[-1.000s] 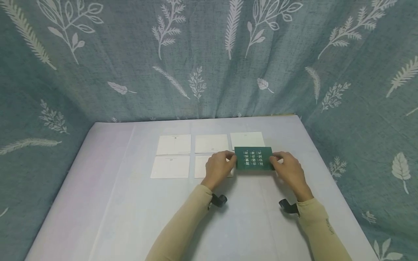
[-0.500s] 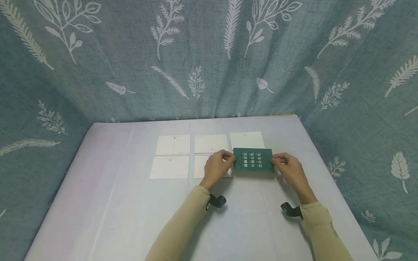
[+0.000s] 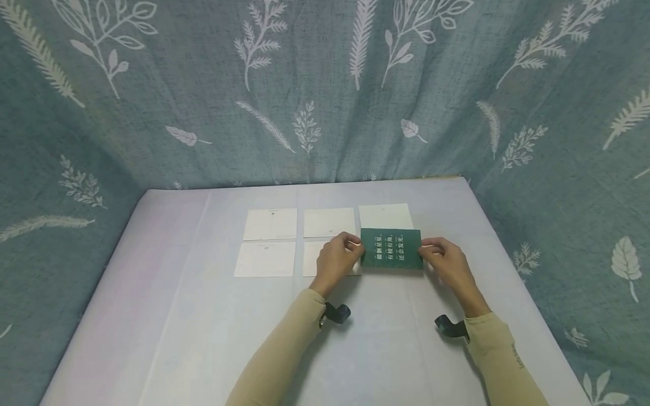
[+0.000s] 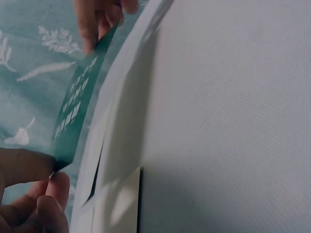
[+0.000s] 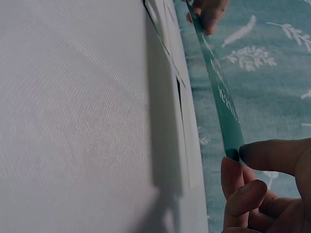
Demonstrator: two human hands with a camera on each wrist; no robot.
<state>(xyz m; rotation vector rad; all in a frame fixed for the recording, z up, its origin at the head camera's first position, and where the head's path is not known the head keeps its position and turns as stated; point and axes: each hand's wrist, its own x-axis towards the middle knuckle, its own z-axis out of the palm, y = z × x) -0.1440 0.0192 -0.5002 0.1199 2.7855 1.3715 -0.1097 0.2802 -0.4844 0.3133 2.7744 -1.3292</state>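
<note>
A green card (image 3: 391, 248) with white Chinese characters is held up between both hands, above the white table. My left hand (image 3: 337, 260) pinches its left edge between thumb and fingers; my right hand (image 3: 449, 266) pinches the right edge. In the left wrist view the green card (image 4: 80, 102) slants clear of the table, its shadow falling on the surface below. From the right wrist view, thumb and fingertip grip one corner of the card (image 5: 224, 107). Behind it lies a white card (image 3: 386, 215) at the right end of the back row.
Several white cards lie in two rows on the table (image 3: 203, 338), such as one at the back left (image 3: 270, 224), one at the front left (image 3: 264, 259) and one at the back middle (image 3: 329, 223). Another (image 3: 311, 260) is partly hidden by my left hand. A leaf-patterned curtain (image 3: 203, 90) surrounds the table.
Both hands keep hold of the green card. It has shifted slightly to the left, and its face now shows a little taller than a second ago. The white cards stay put.
</note>
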